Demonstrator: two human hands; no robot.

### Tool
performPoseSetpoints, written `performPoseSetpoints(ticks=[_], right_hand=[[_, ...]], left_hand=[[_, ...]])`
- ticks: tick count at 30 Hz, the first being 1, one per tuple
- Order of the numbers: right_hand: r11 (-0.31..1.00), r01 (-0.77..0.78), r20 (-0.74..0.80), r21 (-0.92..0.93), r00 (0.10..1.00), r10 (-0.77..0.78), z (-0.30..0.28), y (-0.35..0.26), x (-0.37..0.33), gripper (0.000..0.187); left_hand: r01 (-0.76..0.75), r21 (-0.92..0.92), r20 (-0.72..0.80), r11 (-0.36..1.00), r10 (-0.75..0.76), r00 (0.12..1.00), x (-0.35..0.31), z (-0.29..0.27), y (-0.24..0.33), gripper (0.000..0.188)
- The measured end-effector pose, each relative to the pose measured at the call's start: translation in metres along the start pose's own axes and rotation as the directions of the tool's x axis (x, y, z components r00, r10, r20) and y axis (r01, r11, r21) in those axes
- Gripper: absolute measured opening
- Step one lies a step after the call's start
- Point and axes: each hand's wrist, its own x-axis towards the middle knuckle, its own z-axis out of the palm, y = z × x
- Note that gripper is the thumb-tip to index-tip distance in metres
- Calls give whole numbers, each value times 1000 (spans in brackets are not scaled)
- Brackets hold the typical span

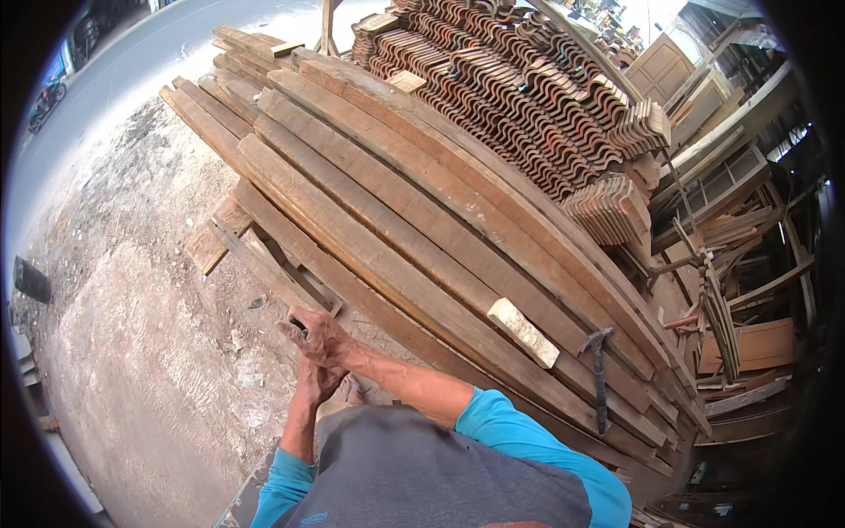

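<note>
My right hand (324, 336) and my left hand (314, 377) are brought together in front of me, left of the timber stack. The right hand lies over the left, its fingers bent. A small dark thing (297, 325) shows at the right hand's fingers, too small to name. Most of the left hand's fingers are hidden behind the right. Long brown wooden beams (378, 238) lie side by side just beyond my hands. On them rest a pale rough block (523, 333) and a claw hammer (599, 378) with a dark handle, both apart from my hands.
Stacked wavy roof tiles (519, 97) stand behind the beams. Short wooden pieces (273, 264) jut out under the stack's near side. Scrap wood and frames (748, 264) crowd the right. A dark bucket-like object (32, 280) stands far left, with a road (132, 66) beyond.
</note>
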Motion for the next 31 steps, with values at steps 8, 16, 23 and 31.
performPoseSetpoints(ticks=[8, 16, 23, 31], right_hand=[[909, -384, 188, -161, 892, 410, 65, 54, 55, 53], [864, -441, 230, -243, 839, 493, -5, 6, 63, 67], [796, -520, 120, 309, 852, 509, -69, -25, 35, 50], [819, -444, -55, 363, 867, 495, -87, -28, -21, 46]], left_hand=[[365, -12, 48, 931, -364, 930, -3, 20, -86, 54], [626, -265, 275, 734, -564, 778, 18, -32, -48, 44], [549, -212, 138, 808, -531, 836, 31, -29, -46, 38], [386, -80, 216, 919, -362, 907, 32, -20, -16, 32]])
